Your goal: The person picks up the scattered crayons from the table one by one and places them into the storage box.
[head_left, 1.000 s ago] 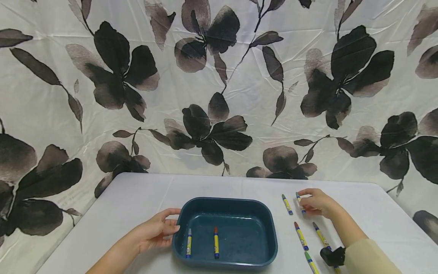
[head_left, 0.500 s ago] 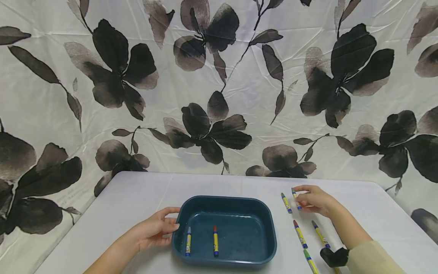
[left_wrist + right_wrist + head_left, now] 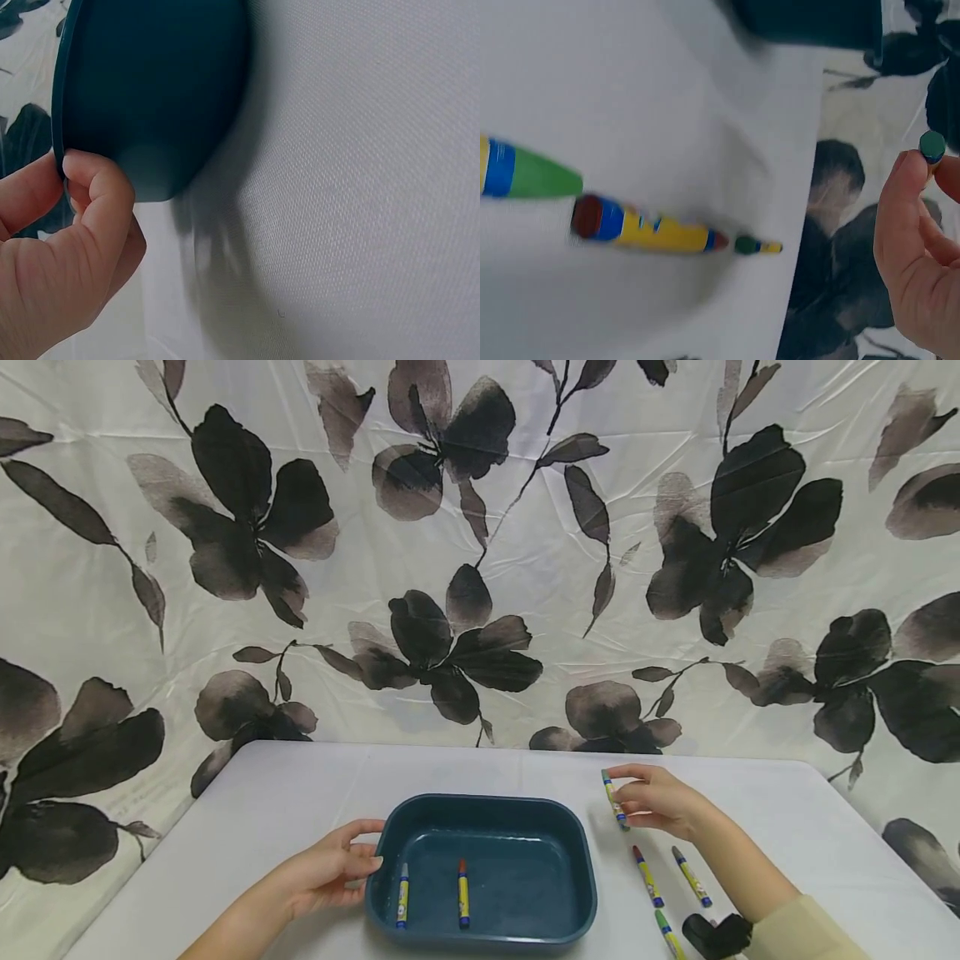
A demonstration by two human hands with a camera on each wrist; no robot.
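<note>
My left hand (image 3: 335, 867) pinches the left rim of a dark teal plastic tray (image 3: 480, 941); the left wrist view shows thumb and fingers on the tray wall (image 3: 150, 90). Inside the tray lie a grey crayon (image 3: 402, 897) and a red-brown crayon (image 3: 463, 895). At the tray's right, my right hand (image 3: 660, 802) pinches a green crayon (image 3: 611, 795). Its round green end (image 3: 932, 145) shows between the fingertips in the right wrist view, raised off the table. Another dark green crayon (image 3: 757, 245) lies on the table, nearly hidden behind the held one in the head view.
On the white table (image 3: 315, 785) right of the tray lie a red crayon (image 3: 648, 878), a dark grey crayon (image 3: 692, 878) and a bright green crayon (image 3: 669, 935). A black strap piece (image 3: 716, 937) hangs at the right wrist. A floral cloth (image 3: 450, 552) stands behind.
My right hand has lifted the green crayon and moved it left toward the tray, over the other green crayon. My left hand stays on the rim. The head view has shifted slightly.
</note>
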